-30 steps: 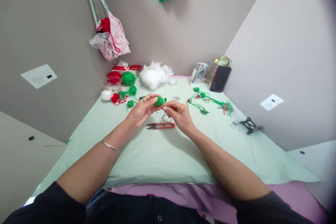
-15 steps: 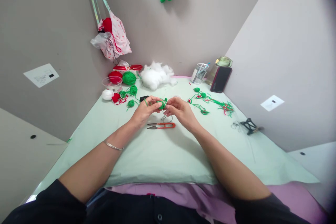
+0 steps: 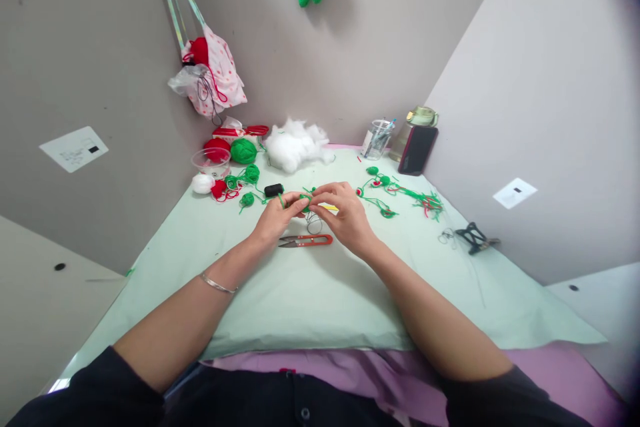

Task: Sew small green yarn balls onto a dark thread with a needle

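Observation:
My left hand [image 3: 275, 217] is closed on a small green crochet piece [image 3: 305, 201], mostly covered by its fingers. Green yarn loops over the left index finger. My right hand [image 3: 345, 217] is closed at the piece's right side, fingertips touching it. Between its thumb and fingers shows a slim yellow bar, apparently a crochet hook [image 3: 329, 207]; its tip is hidden. Just below the hands, orange-handled thread snips [image 3: 307, 241] lie on the pale green cloth [image 3: 300, 300], with a loop of dark thread [image 3: 314, 223] above them. A black thread spool [image 3: 273, 191] lies behind my left hand.
Yarn balls, a green one [image 3: 243, 151] among them, and a clear bowl [image 3: 211, 160] sit back left. White stuffing [image 3: 295, 147] lies at the back. Right are green crochet pieces [image 3: 385, 180], a pen cup [image 3: 377, 140], a phone [image 3: 419, 151], a jug [image 3: 423, 116] and a black stand [image 3: 475, 239].
My right fingers have come in closer to the green piece, and the yellow bar now shows between them. The black spool is less covered by my left hand. The view has shifted slightly.

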Motion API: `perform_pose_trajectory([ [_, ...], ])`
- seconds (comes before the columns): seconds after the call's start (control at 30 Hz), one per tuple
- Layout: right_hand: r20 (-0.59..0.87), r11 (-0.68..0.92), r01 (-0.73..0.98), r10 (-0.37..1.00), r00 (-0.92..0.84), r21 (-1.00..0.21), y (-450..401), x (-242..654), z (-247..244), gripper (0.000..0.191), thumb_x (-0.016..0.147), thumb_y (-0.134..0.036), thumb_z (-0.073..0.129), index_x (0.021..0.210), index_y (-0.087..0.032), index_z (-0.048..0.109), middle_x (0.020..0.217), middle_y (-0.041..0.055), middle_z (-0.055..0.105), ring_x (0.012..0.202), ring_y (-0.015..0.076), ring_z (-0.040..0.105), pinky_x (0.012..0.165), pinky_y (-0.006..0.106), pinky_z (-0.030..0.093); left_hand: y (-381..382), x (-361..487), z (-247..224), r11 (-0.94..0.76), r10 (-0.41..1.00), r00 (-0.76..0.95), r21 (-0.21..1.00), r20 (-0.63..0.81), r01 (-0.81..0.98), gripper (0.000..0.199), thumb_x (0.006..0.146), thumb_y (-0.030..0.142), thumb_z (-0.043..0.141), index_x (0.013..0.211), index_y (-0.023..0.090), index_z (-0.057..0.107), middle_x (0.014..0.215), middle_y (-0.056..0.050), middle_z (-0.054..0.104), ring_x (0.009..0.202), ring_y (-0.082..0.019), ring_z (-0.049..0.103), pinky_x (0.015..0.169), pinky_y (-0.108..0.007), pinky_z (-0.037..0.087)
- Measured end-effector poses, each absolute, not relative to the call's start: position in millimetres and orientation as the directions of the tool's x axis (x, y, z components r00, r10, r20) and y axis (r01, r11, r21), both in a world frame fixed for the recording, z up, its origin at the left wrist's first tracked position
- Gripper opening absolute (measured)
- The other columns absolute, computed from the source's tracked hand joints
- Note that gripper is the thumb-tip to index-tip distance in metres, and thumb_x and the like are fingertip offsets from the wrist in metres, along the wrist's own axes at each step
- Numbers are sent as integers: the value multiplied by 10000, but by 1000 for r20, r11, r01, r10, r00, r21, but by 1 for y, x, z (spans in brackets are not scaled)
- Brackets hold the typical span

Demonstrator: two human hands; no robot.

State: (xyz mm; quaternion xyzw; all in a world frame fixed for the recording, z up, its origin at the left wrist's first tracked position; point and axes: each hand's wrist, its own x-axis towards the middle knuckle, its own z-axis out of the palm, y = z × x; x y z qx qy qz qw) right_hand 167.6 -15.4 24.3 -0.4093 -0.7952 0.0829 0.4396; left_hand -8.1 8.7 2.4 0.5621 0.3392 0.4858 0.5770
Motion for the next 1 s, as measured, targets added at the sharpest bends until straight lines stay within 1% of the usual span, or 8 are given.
perform_pose_trajectory([
  [0.13, 714, 660, 451, 697, -69, -601, -18, 176, 41, 109, 900, -332, 650, 847, -248, 695, 1073, 65, 700, 1079, 250, 583, 966, 446, 444, 14, -12, 0, -132, 951, 263, 983, 162, -128, 275, 742, 388, 785, 897, 164, 747, 847, -45, 699, 812, -173, 619, 783, -275, 484],
  [0.3, 471, 477, 8, 865, 172, -879, 6, 232, 61, 292, 887, -519, 623, 867, -235, 558, 837, 41, 667, 795, 170, 646, 596, 287, 455, 23, -18, -4, -48, 967, 236, 978, 96, -204, 364, 733, 443, 783, 908, 136, 695, 840, -42, 664, 762, -170, 653, 706, -290, 529],
  [0.47, 473, 519, -78, 823, 315, -851, 18, 331, 70, 504, 731, -557, 763, 640, -259, 366, 549, -66, 293, 464, 79, 311, 446, 286, 232, 27, -25, 1, -33, 964, 246, 966, 98, -256, 363, 726, 406, 797, 909, 114, 682, 769, -32, 648, 694, -155, 660, 669, -284, 540],
  [0.6, 511, 586, 13, 697, 503, -810, 21, 368, 65, 521, 729, -608, 744, 616, -272, 363, 535, -38, 301, 462, 116, 244, 454, 330, 221, 27, -29, 5, -31, 972, 219, 968, 87, -248, 346, 708, 393, 812, 872, 113, 691, 724, -26, 641, 646, -144, 636, 621, -270, 518],
  [0.7, 432, 483, -84, 837, 335, -872, 31, 331, 55, 381, 755, -552, 745, 715, -267, 496, 593, -8, 476, 475, 112, 311, 463, 315, 248, 26, -28, 6, -20, 969, 233, 970, 79, -243, 345, 701, 410, 813, 858, 123, 702, 714, -22, 636, 633, -139, 615, 617, -273, 505],
  [0.83, 283, 289, -119, 957, 61, -950, 27, 235, 37, 340, 767, -476, 735, 913, -180, 650, 896, 89, 695, 503, 75, 435, 463, 265, 328, 21, -25, 7, -31, 963, 257, 980, 82, -196, 341, 724, 431, 790, 870, 133, 712, 722, -20, 633, 630, -130, 591, 615, -267, 487],
  [0.9, 170, 163, -53, 963, -210, -985, 14, 196, 29, 371, 833, -514, 650, 946, -161, 666, 1020, 111, 705, 585, 98, 559, 515, 261, 414, 20, -24, 7, -47, 959, 268, 983, 94, -175, 331, 741, 435, 775, 873, 138, 713, 721, -19, 630, 633, -125, 580, 605, -254, 476],
  [1.0, 46, 110, 98, 862, -505, -989, -5, 171, 24, 418, 869, -551, 593, 945, -147, 669, 857, 68, 700, 614, 122, 611, 559, 256, 451, 20, -25, 8, -59, 959, 262, 983, 104, -173, 327, 760, 446, 754, 867, 140, 709, 682, -17, 618, 623, -124, 566, 599, -245, 466],
])
